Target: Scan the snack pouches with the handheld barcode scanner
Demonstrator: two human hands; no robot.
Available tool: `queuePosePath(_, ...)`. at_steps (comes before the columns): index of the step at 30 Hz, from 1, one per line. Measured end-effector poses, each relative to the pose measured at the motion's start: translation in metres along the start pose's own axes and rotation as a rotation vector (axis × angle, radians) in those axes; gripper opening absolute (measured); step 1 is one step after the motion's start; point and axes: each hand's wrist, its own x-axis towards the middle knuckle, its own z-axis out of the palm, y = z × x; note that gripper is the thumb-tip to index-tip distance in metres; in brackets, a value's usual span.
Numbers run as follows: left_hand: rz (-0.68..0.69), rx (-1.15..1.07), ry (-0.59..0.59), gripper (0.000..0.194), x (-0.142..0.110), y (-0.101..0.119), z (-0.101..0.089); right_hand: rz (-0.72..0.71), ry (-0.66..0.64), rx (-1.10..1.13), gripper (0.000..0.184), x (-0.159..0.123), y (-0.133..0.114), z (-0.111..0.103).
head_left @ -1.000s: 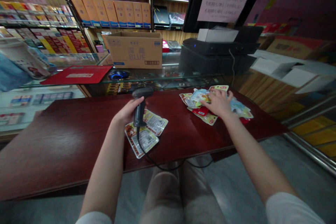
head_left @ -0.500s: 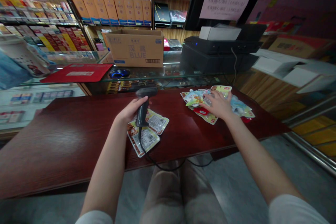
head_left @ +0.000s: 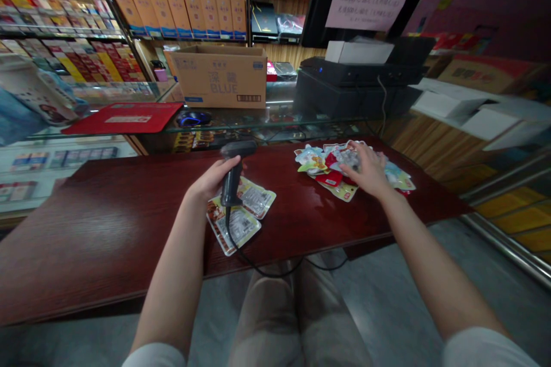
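Observation:
My left hand [head_left: 215, 179] is wrapped round the handle of a black barcode scanner [head_left: 232, 175], its head pointing right. The scanner's cable hangs below it, over the table edge. Under and beside the scanner lie two snack packets [head_left: 258, 199], printed backs up, on the dark red table [head_left: 129, 206]. My right hand [head_left: 369, 171] rests on a heap of colourful packets [head_left: 316, 159] at the right of the table. Its thumb and fingers are apart, on either side of a clear, greyish packet [head_left: 349, 158]. The palm and the hand hide part of the heap.
Behind the table stands a glass counter with a cardboard box [head_left: 221, 80], a blue-lit mouse [head_left: 193, 119], a red mat [head_left: 127, 117] and a black machine [head_left: 340, 92]. A cup [head_left: 34, 89] stands far left. White boxes [head_left: 491, 123] sit at the right.
My right hand has drawn its thumb and fingers closer and shifted slightly right over the heap. Packets beneath it have moved, baring a red one and a clear one. The left hand keeps the scanner still.

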Motion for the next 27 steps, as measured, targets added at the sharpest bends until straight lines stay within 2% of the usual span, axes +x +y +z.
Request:
queuePosePath(3,0.015,0.001,0.015,0.037,0.000,0.000,-0.001,-0.096,0.094,0.060,0.063,-0.012,-0.028,-0.004)
queuePosePath(6,0.019,0.019,0.021,0.038,-0.001,0.000,-0.001,-0.193,0.093,0.179,0.045,-0.027,-0.073,0.004)
queuePosePath(9,0.019,0.030,0.023,0.039,0.000,-0.001,-0.001,-0.254,-0.113,0.320,0.034,-0.038,-0.119,0.024)
queuePosePath(12,0.015,0.023,0.024,0.039,0.002,-0.002,-0.003,-0.227,-0.322,0.340,0.030,-0.039,-0.148,0.045)
queuePosePath(15,0.004,-0.005,0.033,0.039,0.005,-0.004,-0.008,-0.183,-0.403,0.328,0.029,-0.035,-0.157,0.055)
queuePosePath(20,-0.006,-0.025,0.022,0.035,0.006,-0.005,-0.013,-0.133,-0.414,0.332,0.032,-0.034,-0.157,0.055)
queuePosePath(27,-0.030,0.048,-0.035,0.040,0.007,-0.008,-0.008,-0.090,-0.372,0.296,0.055,-0.045,-0.182,0.064)
